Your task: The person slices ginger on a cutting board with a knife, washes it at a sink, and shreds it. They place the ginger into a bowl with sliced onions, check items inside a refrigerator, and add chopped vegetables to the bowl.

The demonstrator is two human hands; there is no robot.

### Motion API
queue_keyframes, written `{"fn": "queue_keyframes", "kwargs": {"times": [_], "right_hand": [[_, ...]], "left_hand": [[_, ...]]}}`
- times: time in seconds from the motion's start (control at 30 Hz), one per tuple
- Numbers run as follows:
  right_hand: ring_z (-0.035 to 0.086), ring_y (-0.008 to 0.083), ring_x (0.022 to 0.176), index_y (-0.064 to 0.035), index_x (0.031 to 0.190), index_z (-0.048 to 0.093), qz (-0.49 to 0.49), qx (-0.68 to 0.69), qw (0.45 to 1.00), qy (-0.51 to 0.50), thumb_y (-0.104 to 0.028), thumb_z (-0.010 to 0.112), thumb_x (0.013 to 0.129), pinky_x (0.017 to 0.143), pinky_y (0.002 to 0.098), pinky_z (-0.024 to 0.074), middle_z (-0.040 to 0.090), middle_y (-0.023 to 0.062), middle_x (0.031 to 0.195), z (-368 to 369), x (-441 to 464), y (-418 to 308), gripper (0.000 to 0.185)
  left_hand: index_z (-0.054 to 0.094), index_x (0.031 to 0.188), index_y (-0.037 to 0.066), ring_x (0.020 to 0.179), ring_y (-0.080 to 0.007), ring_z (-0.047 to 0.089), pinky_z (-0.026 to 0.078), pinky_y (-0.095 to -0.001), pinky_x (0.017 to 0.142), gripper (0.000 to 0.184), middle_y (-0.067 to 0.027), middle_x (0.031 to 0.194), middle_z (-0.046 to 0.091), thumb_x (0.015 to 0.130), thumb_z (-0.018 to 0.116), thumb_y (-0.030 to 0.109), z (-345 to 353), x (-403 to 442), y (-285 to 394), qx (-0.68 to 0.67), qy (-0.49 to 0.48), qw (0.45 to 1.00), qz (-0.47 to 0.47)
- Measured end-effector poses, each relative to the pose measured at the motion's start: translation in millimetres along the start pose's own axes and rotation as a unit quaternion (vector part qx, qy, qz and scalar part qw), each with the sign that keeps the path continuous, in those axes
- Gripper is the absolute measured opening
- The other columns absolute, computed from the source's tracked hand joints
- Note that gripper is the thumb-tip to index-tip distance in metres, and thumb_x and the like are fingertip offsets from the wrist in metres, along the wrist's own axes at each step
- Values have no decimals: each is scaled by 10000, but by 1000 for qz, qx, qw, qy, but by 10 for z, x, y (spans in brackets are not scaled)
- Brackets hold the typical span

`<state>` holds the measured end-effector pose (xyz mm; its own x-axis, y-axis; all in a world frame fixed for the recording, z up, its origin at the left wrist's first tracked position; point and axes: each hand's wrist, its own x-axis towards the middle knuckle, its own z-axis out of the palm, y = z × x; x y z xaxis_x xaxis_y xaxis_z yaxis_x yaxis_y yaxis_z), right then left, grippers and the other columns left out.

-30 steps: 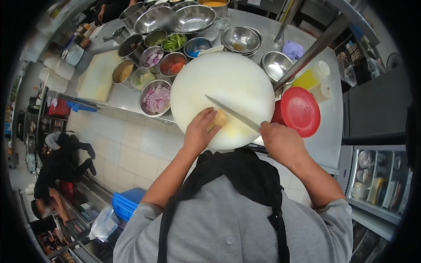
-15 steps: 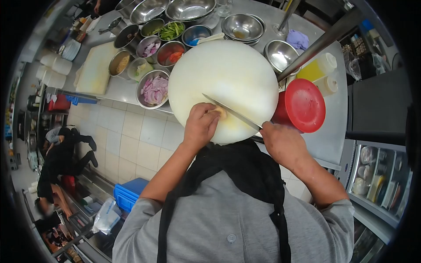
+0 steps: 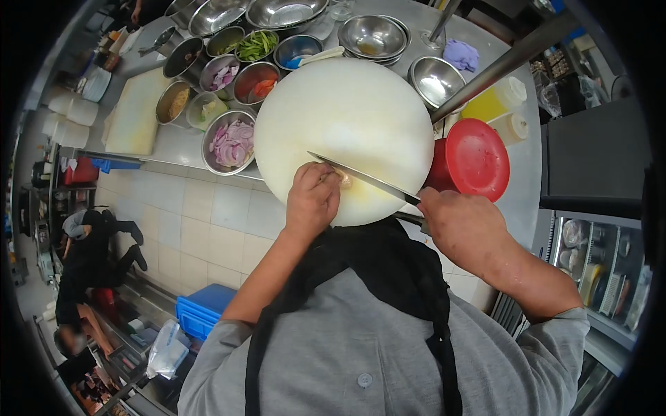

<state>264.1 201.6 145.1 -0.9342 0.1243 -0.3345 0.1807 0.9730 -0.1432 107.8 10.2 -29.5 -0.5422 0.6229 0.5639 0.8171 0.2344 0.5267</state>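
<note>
From my head view, the steel worktop (image 3: 524, 187) carries a round board (image 3: 347, 104) at its near edge. There my left hand (image 3: 312, 197) pinches a pale food piece (image 3: 346, 182), probably light, soft and slippery, best held by its side away from the blade. My right hand (image 3: 461, 222) grips the stiff knife (image 3: 378, 183) by its handle. I see no readable writing.

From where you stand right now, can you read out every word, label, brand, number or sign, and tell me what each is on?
None can be read.
Plastic bag: bluish marks, too blurred to tell whether they are print.
Knife and round white board: no lettering I can make out.
</note>
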Motion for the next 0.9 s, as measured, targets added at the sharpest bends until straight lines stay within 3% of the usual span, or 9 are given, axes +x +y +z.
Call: {"fn": "queue_keyframes", "kwargs": {"times": [0.27, 0.5, 0.67, 0.9], "right_hand": [[680, 349, 682, 10, 886, 545, -44, 20, 999, 10, -49, 534, 825, 586, 447, 540, 659, 171, 732, 296, 165, 14, 85], [676, 379, 706, 20, 898, 547, 17, 47, 997, -50, -46, 526, 835, 608, 489, 530, 670, 204, 770, 172, 267, 15, 93], [683, 351, 691, 3, 901, 562, 6, 22, 998, -54, -53, 541, 839, 603, 453, 542, 667, 191, 755, -84, 28, -35, 86], [688, 338, 693, -7, 899, 561, -12, 28, 999, -21, -57, 542, 837, 581, 437, 543, 664, 184, 735, 215, 135, -56, 82]], "left_hand": [[689, 903, 18, 960, -332, 612, 535, -409, 789, 179, -118, 1024, 643, 735, 720, -32, 7, 3, -17, -3, -7, 1000, -1], [682, 894, 21, 960, -333, 609, 530, -404, 793, 167, -116, 1003, 636, 740, 713, -39, 11, -8, -11, 0, -9, 1000, -2], [683, 895, 19, 962, -336, 608, 531, -402, 797, 173, -113, 995, 634, 735, 720, -36, 7, 0, -6, 29, 1, 999, 16], [686, 885, 21, 949, -332, 609, 528, -401, 794, 162, -114, 994, 636, 738, 724, -34, -10, 6, -1, 12, -8, 1000, 3]]}}
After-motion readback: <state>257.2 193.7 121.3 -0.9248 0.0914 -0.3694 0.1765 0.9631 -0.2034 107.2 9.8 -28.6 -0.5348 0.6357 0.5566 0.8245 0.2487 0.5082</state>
